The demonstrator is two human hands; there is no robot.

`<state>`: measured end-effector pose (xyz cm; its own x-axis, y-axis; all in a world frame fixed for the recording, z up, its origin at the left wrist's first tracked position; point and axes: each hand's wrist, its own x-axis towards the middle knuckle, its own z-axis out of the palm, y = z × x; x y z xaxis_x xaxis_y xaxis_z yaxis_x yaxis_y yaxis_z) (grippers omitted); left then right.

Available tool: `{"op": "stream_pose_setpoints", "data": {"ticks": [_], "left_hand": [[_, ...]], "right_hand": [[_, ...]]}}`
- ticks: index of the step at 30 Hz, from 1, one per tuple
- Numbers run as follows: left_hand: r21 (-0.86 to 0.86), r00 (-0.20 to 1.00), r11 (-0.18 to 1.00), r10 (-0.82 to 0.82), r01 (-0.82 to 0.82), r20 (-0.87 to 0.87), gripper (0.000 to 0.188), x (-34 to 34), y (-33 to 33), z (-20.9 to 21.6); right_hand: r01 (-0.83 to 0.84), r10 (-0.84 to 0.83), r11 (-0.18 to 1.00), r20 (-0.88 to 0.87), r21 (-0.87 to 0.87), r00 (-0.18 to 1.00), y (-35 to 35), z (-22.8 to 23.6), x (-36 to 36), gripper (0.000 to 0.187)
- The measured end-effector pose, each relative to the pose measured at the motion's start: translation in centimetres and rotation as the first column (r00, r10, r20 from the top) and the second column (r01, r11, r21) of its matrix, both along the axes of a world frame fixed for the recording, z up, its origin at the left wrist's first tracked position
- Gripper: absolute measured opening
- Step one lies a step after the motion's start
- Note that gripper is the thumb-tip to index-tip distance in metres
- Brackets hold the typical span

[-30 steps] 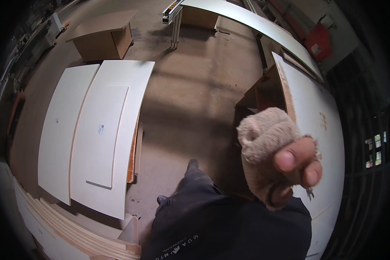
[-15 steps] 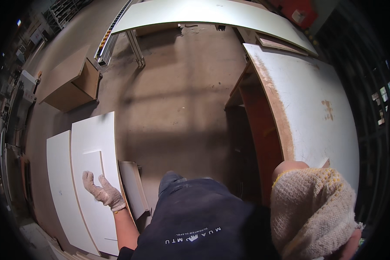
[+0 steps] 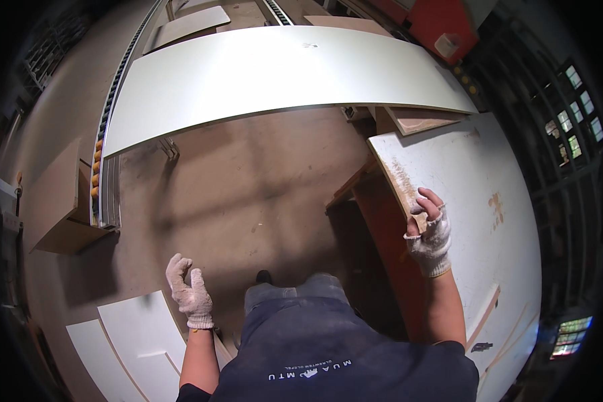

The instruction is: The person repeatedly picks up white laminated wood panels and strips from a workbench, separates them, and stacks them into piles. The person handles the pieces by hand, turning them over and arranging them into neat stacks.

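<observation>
My left hand (image 3: pixel 191 291), in a whitish knit glove, hangs over the floor with its fingers spread and nothing in them. My right hand (image 3: pixel 430 234) wears a similar glove that leaves fingertips bare. Its fingers are curled around a small tan piece (image 3: pixel 420 221) whose kind I cannot make out. That hand is above the worn left edge of a white-topped table (image 3: pixel 492 167). Ahead, a long white panel (image 3: pixel 275 77) spans from a roller conveyor (image 3: pixel 95 184) on the left to the table's far side on the right.
White boards (image 3: pixel 137 328) stand low at the lower left. A brown wooden box-like unit (image 3: pixel 63 211) is beyond them. A wood strip (image 3: pixel 484 316) and a small dark object (image 3: pixel 481 347) lie on the table. A red machine (image 3: pixel 442 27) stands at the far right.
My view has shifted toward the long white panel, which appears closer. My right hand has gone from close by the camera out to the table's edge. My left hand is away from the white boards.
</observation>
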<state>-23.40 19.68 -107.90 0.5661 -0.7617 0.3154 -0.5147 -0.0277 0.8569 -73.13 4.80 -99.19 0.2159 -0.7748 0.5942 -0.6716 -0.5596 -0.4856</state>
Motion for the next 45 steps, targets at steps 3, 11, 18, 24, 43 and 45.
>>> {"op": "stream_pose_setpoints", "data": {"ticks": [3,11,18,24,43,45], "left_hand": [[0.046,0.991,0.993,-0.107,0.111,-0.085,0.036,-0.8,-8.4,-0.1],[0.173,0.877,0.946,-0.173,0.275,-0.448,0.04,-9.4,-22.5,1.6],[0.555,0.82,0.717,-0.04,0.422,-0.572,0.05,-14.9,-28.9,3.8],[-0.045,0.252,0.962,-0.116,0.27,-0.961,0.057,-16.2,-27.7,3.9],[-0.019,-0.062,0.987,-0.029,-0.162,-0.998,0.064,-21.0,-29.6,7.7],[-0.08,-0.058,0.995,-0.083,-0.063,-0.995,0.064,-23.9,-27.6,6.0]], "right_hand": [[0.105,-0.107,0.985,0.012,0.134,0.994,-5.1,-2.3,-2.4,0.053],[0.09,-0.087,0.992,-0.038,0.091,0.995,-19.4,-3.6,-6.7,0.056],[-0.091,0.09,0.996,-0.124,-0.008,0.988,-35.1,-1.1,-10.3,0.053],[-0.177,0.187,0.982,-0.178,0.072,0.966,-47.0,-1.2,-8.3,0.052],[0.12,0.229,0.836,-0.539,0.535,0.81,-73.1,0.2,9.9,0.073],[0.106,0.276,0.828,-0.564,0.551,0.779,-72.3,-0.2,8.5,0.072]]}}
